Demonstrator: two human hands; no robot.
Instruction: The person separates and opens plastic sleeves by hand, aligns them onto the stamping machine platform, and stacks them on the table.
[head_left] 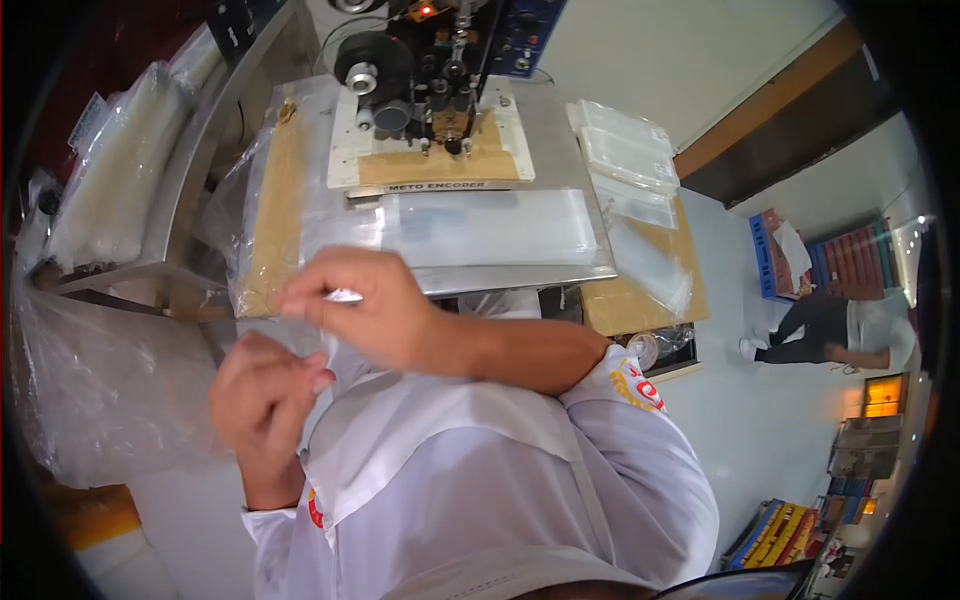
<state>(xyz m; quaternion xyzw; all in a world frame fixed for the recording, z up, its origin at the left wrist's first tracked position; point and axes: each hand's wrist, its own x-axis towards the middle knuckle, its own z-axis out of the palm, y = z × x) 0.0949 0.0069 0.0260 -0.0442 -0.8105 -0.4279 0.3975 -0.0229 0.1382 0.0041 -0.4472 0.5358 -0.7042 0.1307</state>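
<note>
My right hand (365, 305) reaches across in front of my chest, fingers bent and pressed toward the thumb. Just below it and to the left, my left hand (265, 395) is closed, its thumb pointing toward the right. Both are slightly smeared by motion, and whatever they pinch, if anything, is too small to make out. Beyond the hands, a stack of clear plastic bags (490, 228) lies flat on the metal table (440, 280). Behind the bags stands a coding machine (430, 110) labelled "METO ENCODER", which neither hand touches.
More clear bags (630, 150) sit at the table's right, above a cardboard piece (610, 305). A brown strip (275, 200) runs along the left edge. Plastic-wrapped rolls (125, 160) rest on a metal shelf at left. Another person (840, 330) stands far right near stacked crates (855, 260).
</note>
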